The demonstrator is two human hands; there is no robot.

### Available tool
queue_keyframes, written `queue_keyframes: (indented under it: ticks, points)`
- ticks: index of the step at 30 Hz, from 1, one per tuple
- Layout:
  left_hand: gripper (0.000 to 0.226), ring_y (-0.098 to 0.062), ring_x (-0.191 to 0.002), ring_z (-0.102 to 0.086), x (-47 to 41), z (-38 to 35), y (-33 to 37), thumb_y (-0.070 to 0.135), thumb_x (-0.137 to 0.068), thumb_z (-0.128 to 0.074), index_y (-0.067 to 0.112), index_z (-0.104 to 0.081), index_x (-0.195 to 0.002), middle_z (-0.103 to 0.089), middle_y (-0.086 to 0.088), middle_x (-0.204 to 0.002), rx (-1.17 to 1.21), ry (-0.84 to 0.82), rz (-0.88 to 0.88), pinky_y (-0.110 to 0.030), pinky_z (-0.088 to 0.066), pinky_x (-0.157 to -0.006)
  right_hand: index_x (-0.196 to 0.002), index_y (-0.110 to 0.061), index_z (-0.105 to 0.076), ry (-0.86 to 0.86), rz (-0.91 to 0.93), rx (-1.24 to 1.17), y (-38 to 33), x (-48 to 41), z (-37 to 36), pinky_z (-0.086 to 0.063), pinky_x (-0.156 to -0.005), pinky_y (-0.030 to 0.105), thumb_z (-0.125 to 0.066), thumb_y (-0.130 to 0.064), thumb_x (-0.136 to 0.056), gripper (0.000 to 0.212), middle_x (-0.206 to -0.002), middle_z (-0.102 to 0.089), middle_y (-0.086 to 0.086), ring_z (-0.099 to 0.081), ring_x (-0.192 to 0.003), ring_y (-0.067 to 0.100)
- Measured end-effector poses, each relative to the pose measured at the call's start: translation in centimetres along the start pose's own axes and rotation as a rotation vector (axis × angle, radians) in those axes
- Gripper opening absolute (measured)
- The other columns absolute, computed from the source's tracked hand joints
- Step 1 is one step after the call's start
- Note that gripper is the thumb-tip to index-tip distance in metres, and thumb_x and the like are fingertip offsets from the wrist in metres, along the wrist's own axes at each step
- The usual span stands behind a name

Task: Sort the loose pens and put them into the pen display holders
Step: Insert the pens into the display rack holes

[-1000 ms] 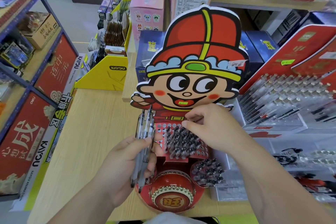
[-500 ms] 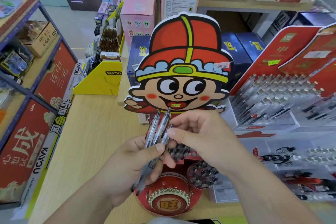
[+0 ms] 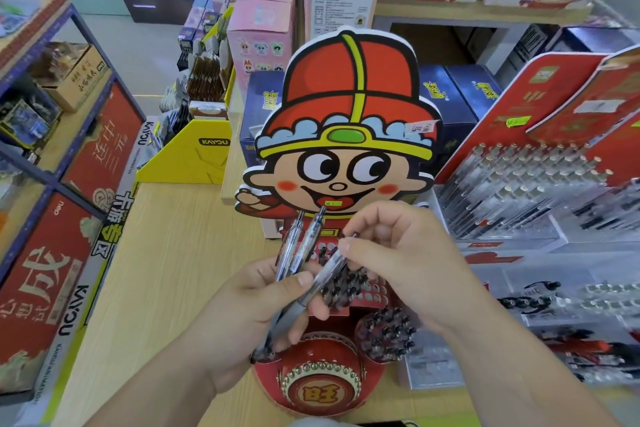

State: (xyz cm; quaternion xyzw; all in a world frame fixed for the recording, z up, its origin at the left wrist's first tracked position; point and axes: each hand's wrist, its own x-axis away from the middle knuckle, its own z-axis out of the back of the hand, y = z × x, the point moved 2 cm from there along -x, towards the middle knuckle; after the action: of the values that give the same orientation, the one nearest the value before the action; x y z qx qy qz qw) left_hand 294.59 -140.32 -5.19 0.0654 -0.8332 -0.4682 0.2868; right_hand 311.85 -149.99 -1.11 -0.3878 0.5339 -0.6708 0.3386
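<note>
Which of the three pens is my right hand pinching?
The rightmost pen, slanted away from the other two; right hand pinches its upper end, left hand grips all three.

The right hand [image 3: 408, 260] is no longer reaching down onto the red rack [image 3: 375, 293] of the pen holder in the middle of the frame; it is now pinching the top of one clear pen [image 3: 329, 270] between thumb and forefinger. The left hand [image 3: 249, 308] is gripping its pens nearer the centre than a second ago. That pen is fanning out to the right of the other two pens [image 3: 304, 243], which are leaning toward the upper right instead of standing straight.
</note>
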Motion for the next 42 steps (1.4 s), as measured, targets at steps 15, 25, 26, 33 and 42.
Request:
queue_keyframes:
  ticks: [15, 25, 26, 33, 42]
  points:
    - [0.037, -0.025, -0.067, -0.069, -0.1, 4.0, -0.9, 0.04, -0.081, -0.067, 0.01, -0.075, -0.101, -0.074, -0.025, -0.1, 0.073, 0.265, 0.01, -0.027, -0.043, -0.041, -0.092, -0.026, -0.079, 0.237, 0.285, 0.088, -3.7, 0.0, 4.3, -0.055, -0.066, 0.018, -0.078, -0.023, -0.082, 0.011, -0.084, -0.077, 0.001, -0.069, -0.073, 0.012]
    - [0.04, -0.015, -0.044, -0.036, -0.1, 5.0, -2.6, 0.047, -0.088, -0.059, 0.012, -0.077, -0.097, -0.057, -0.01, -0.068, 0.067, 0.322, 0.058, -0.025, -0.027, -0.04, -0.087, -0.034, -0.077, 0.282, 0.205, 0.486, 0.7, -2.3, 0.7, -0.058, -0.072, 0.029, -0.078, -0.021, -0.084, 0.013, -0.081, -0.073, -0.018, -0.069, -0.079, 0.005]
    - [0.039, -0.015, -0.044, -0.036, -0.1, 5.1, -2.6, 0.046, -0.089, -0.059, 0.012, -0.077, -0.096, -0.056, -0.009, -0.068, 0.069, 0.325, 0.062, -0.025, -0.028, -0.039, -0.084, -0.037, -0.076, 0.258, 0.192, 0.521, 1.0, -2.6, 0.4, -0.057, -0.071, 0.027, -0.078, -0.023, -0.083, 0.014, -0.08, -0.072, -0.021, -0.068, -0.077, 0.003]
    - [0.036, -0.015, -0.045, -0.035, -0.2, 5.2, -2.9, 0.038, -0.099, -0.054, 0.01, -0.076, -0.099, -0.056, -0.01, -0.069, 0.064, 0.338, 0.075, -0.024, -0.027, -0.039, -0.078, -0.03, -0.078, 0.213, 0.206, 0.704, 1.4, -3.4, -0.5, -0.048, -0.063, 0.013, -0.079, -0.027, -0.082, 0.004, -0.071, -0.069, -0.022, -0.064, -0.071, -0.001]
    - [0.043, -0.014, -0.044, -0.035, -0.6, 5.2, -2.8, 0.046, -0.086, -0.061, 0.008, -0.075, -0.101, -0.055, -0.009, -0.068, 0.105, 0.304, 0.08, -0.022, -0.027, -0.04, -0.085, -0.024, -0.079, 0.2, 0.233, 0.832, 1.1, -3.4, -1.5, -0.048, -0.064, 0.02, -0.077, -0.028, -0.084, 0.004, -0.071, -0.065, -0.016, -0.059, -0.068, 0.004]
